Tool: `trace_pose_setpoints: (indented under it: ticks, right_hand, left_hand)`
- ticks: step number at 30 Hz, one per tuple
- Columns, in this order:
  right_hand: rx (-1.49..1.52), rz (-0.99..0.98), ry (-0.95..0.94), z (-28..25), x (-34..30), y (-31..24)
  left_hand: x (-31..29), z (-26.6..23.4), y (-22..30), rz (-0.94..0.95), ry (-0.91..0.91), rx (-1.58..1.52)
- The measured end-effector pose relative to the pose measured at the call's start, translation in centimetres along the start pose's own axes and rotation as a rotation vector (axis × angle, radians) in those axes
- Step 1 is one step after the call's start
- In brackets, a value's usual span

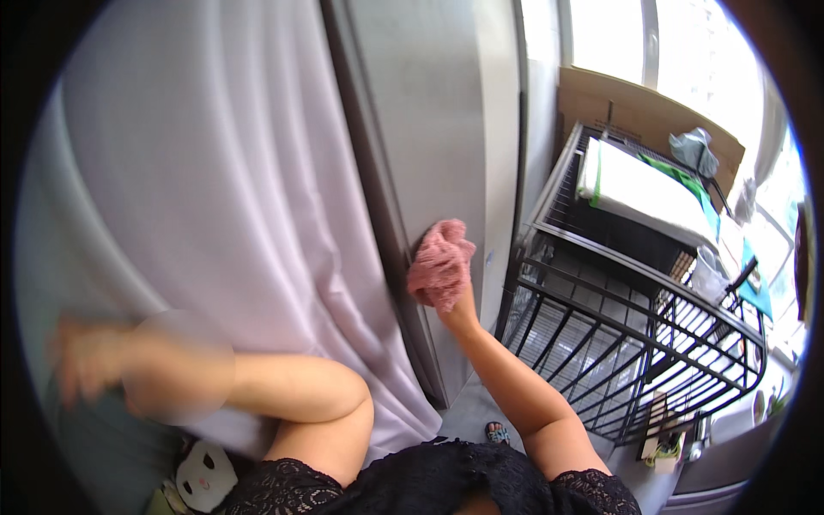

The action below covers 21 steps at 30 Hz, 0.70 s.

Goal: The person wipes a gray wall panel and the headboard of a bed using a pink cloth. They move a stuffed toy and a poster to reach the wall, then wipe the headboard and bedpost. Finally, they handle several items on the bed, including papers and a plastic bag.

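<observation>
A fluffy pink cloth (444, 264) is pressed against the face of a tall grey panel (429, 129), close to its dark left edge. My right hand (461, 309) is behind the cloth and closed on it; most of its fingers are hidden. Far to the left, my left hand (90, 356) is held out in front of a pale pink curtain (249, 172), near a dark greenish surface. Motion blur smears its fingers, and nothing can be made out in it.
A black metal rack (601, 313) stands to the right by the windows, with a white-and-green package (644, 193) and plastic bags on top. Cardboard (592, 94) leans behind it. A white plush face (206, 476) lies at lower left. One sandalled foot (496, 432) is on the floor.
</observation>
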State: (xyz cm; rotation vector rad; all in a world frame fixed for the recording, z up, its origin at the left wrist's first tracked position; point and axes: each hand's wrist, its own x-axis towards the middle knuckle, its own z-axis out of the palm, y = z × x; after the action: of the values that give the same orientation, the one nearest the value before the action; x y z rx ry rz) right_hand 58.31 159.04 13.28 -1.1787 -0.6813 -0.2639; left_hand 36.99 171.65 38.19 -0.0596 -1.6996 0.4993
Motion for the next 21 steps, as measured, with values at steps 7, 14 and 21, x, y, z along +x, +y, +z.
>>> trace_pose_setpoints:
  ticks: [7,14,21]
  right_hand:
    - [-0.309,-0.622,0.453,0.4,1.8,-10.9]
    - [-0.326,-0.944,0.253,3.7,0.1,-24.9]
    - [-0.171,-0.844,-0.521,12.1,3.9,-23.2]
  left_hand:
    - [-4.0,-8.5,1.3,-0.386,0.909,0.062]
    - [-14.6,-10.0,4.2,-0.632,1.451,0.177]
    - [-15.1,-8.9,4.2,-0.639,1.02,0.291]
